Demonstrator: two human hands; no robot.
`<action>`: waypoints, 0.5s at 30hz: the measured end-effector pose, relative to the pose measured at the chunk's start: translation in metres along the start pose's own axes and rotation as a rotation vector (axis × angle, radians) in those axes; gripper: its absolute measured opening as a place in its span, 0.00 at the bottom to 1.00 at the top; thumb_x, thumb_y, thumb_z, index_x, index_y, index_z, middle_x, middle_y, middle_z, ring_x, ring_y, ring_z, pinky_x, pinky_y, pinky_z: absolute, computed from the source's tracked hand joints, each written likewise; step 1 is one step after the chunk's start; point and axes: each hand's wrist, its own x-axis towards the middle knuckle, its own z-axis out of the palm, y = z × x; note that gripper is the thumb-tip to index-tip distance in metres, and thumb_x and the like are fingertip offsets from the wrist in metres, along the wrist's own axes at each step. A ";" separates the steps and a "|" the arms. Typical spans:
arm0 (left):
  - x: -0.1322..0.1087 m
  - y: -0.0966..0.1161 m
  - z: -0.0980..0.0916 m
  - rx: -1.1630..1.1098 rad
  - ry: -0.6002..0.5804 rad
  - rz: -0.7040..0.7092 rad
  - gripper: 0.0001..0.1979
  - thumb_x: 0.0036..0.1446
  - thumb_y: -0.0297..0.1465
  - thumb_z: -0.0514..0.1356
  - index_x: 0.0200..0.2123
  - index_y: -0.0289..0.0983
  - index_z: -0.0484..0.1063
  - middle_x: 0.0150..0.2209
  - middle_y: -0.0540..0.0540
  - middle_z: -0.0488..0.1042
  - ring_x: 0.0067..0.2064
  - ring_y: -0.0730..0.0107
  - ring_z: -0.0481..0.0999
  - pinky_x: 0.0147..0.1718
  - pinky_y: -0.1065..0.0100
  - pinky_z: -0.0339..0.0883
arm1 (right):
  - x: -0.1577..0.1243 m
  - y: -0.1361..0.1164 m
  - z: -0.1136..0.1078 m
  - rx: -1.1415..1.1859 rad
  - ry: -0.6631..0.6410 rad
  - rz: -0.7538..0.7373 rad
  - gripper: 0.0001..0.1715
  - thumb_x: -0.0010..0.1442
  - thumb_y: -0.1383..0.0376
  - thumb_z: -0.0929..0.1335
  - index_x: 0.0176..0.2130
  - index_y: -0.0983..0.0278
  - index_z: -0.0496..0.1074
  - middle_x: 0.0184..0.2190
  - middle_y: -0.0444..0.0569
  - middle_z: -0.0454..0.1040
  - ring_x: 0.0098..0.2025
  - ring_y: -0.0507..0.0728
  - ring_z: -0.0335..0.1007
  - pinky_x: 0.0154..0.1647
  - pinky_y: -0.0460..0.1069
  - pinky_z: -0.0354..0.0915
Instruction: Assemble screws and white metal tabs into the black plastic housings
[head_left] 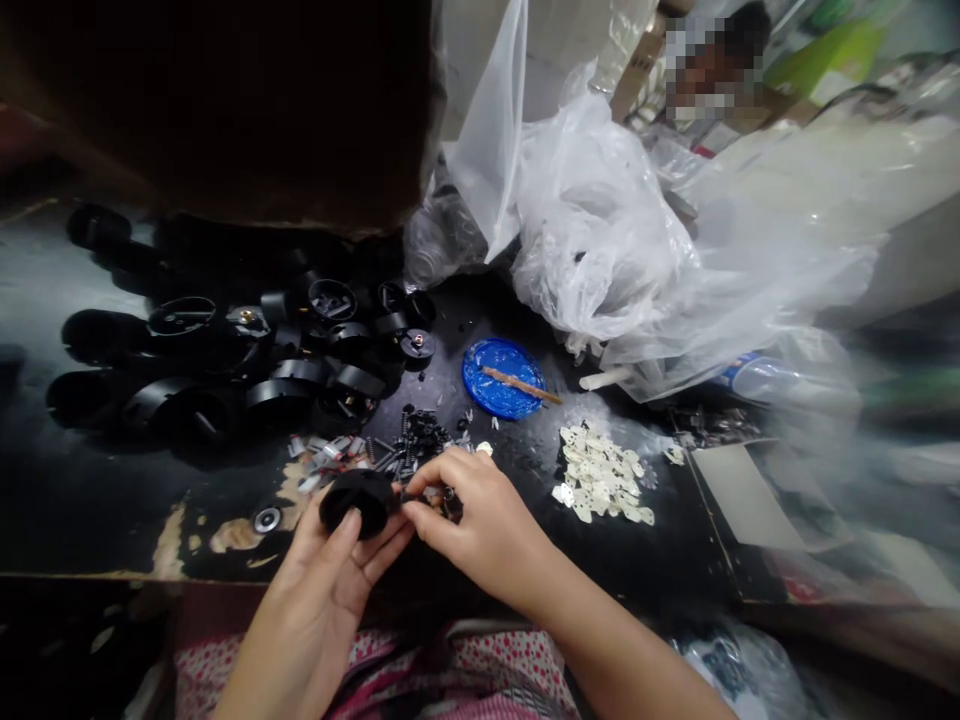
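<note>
My left hand [330, 570] is closed around a black cylindrical housing [354, 503], its open end facing up and the thumb on its rim. At the housing's right side, my right hand [472, 505] pinches thumb and forefinger together; the small dark piece between them is too small to name. Just beyond my hands lies a pile of small black screws [420, 440]. Left of it are small grey and white parts with bits of red [330, 455]. A round metal-rimmed part [267, 519] rests near the table's front edge.
Many black cylindrical housings [277, 400] stand at the left. A blue lid [487, 400] smeared with grease holds a wooden stick [517, 383]. Thin pale metal plates [600, 475] are heaped at the right. Clear plastic bags [600, 220] crowd the back. A person [712, 65] is beyond.
</note>
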 end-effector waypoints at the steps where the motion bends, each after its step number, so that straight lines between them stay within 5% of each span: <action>1: -0.001 -0.003 0.002 -0.015 -0.010 -0.027 0.18 0.55 0.36 0.64 0.50 0.48 0.72 0.51 0.48 0.77 0.50 0.58 0.77 0.49 0.60 0.72 | -0.005 0.002 0.000 0.008 0.013 0.009 0.03 0.58 0.67 0.70 0.35 0.63 0.71 0.33 0.43 0.73 0.37 0.52 0.67 0.44 0.50 0.56; 7: -0.011 -0.014 -0.004 -0.024 0.059 -0.193 0.27 0.46 0.40 0.69 0.52 0.47 0.71 0.52 0.44 0.77 0.49 0.49 0.77 0.44 0.57 0.75 | -0.027 0.014 -0.003 0.022 -0.024 -0.015 0.04 0.59 0.67 0.70 0.38 0.63 0.73 0.33 0.43 0.74 0.37 0.51 0.67 0.42 0.48 0.55; 15: -0.016 -0.004 -0.012 0.010 0.288 -0.134 0.26 0.51 0.35 0.67 0.54 0.47 0.69 0.50 0.43 0.79 0.51 0.53 0.76 0.42 0.64 0.75 | -0.036 0.032 -0.011 -0.248 -0.034 0.048 0.06 0.63 0.69 0.66 0.40 0.64 0.73 0.36 0.47 0.75 0.38 0.54 0.68 0.42 0.51 0.53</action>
